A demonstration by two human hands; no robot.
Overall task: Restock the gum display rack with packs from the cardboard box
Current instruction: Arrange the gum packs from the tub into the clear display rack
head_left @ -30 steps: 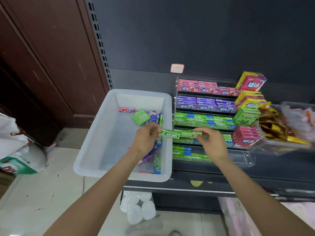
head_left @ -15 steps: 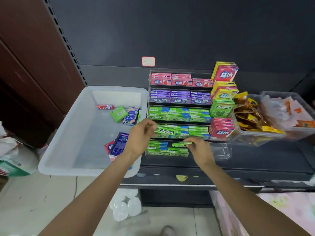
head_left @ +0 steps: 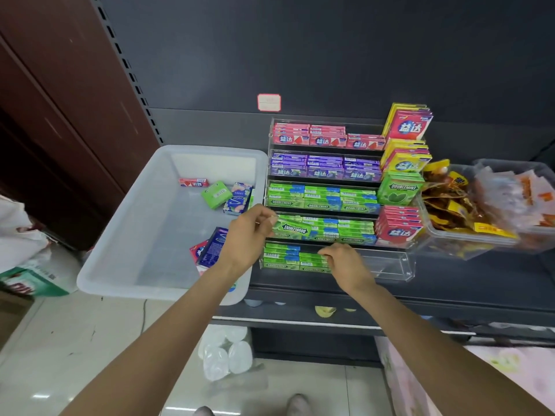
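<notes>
Green Doublemint gum pack [head_left: 292, 228], long and flat, lies tilted at the clear tiered rack's [head_left: 387, 265] fourth shelf, pinched by the left hand [head_left: 247, 238]; right hand [head_left: 345, 262] fingers, apparently curled, rest on bottom-row green packs [head_left: 288, 259].

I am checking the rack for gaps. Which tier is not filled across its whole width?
The bottom tier: green packs fill only its left part, where the right hand rests; the tiers above are full.

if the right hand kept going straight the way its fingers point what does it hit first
The right hand has its fingers aimed left and slightly up along the bottom tier of the rack. It would first meet the green Doublemint packs stacked there; its fingertips look already at them, though depth is unclear.
</notes>
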